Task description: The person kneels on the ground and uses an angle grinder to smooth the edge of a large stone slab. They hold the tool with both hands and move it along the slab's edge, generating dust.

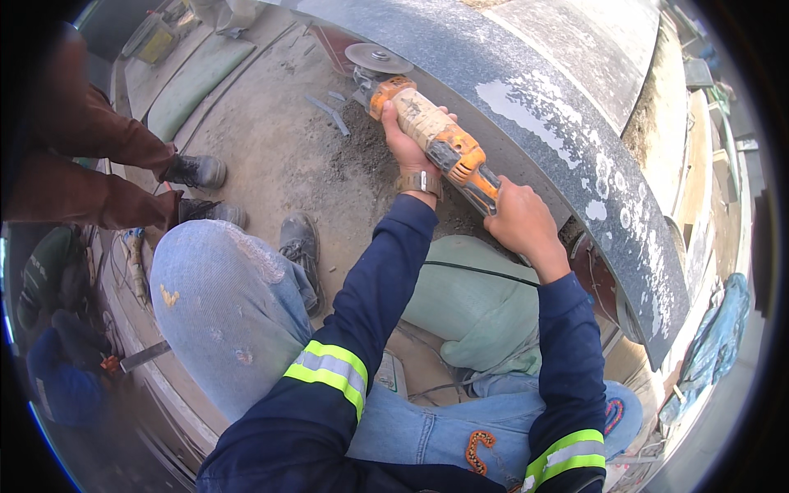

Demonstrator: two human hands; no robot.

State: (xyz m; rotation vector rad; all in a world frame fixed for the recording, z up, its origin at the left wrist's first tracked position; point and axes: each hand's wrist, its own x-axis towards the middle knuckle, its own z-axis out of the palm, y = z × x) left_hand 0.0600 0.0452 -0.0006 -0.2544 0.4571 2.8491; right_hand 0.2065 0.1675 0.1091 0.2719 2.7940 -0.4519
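Observation:
An orange angle grinder (423, 117) with pale tape wound round its body is held in both my hands. My left hand (403, 156), a watch on its wrist, cups the taped middle from below. Behind it, my right hand (524, 220) is wrapped round the rear handle. At the far end of the tool, a round disc (380, 58) lies close to the underside of a curved dark stone slab (559, 135) blotched with white. I cannot tell whether the disc touches the slab. A black cable (485, 272) runs beneath my right forearm.
A person in brown trousers (107, 193) and dark boots stands at the left. Two more people crouch at the lower left. Green sheeting (460, 304) lies under the slab. Thin strips (330, 115) lie on the dusty floor (271, 123). A blue plastic bag (715, 345) is at the right.

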